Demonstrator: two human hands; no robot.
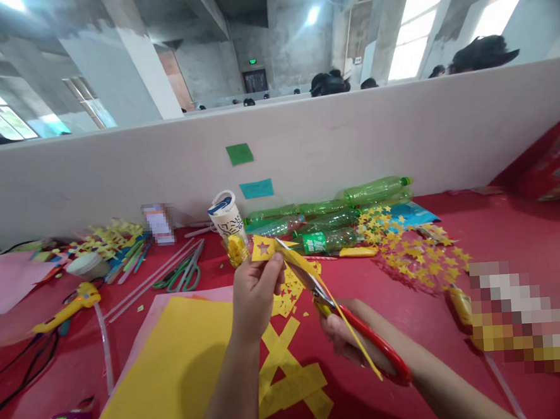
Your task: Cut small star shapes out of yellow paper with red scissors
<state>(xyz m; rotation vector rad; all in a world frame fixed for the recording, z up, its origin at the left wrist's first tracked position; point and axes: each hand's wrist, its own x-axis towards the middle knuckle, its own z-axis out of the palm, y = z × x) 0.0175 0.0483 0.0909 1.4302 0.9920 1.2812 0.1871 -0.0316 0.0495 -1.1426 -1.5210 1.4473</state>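
Observation:
My left hand (254,293) is closed in a pinch on a folded piece of yellow paper (266,248) with a star-shaped hole cut in it. My right hand (352,341) grips red-handled scissors (364,340), whose blades point up and left into the yellow paper. A thin yellow strip hangs from the paper down across the scissors. Both hands are raised above the red table (399,303).
Yellow sheets (176,367) and offcut strips (290,379) lie below my hands. Green plastic bottles (337,215), many yellow paper stars (415,252), a white cup (226,219), green scissors (184,275) and a yellow glue gun (70,307) lie around. A white partition (351,135) stands behind.

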